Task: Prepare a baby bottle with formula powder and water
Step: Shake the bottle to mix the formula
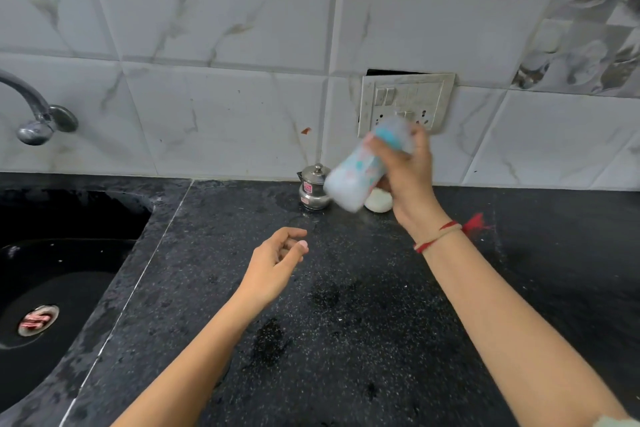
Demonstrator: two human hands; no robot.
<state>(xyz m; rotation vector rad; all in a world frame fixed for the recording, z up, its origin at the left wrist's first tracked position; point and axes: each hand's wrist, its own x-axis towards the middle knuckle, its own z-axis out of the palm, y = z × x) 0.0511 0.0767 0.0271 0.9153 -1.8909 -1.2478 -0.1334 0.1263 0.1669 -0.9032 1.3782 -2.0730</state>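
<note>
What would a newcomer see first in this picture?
First the bottle, blurred and tilted, which the right hand grips above the black counter, in front of the wall socket. Next the left hand, loosely curled and holding nothing, over the middle of the counter. At far left are a dark sink and a steel tap above it.

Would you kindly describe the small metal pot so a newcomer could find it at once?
Follow the black counter back to the tiled wall, below-left of the switch plate. The small steel pot stands there; unlike the white lump nearby, it is shiny, knob-lidded and red-labelled.
</note>
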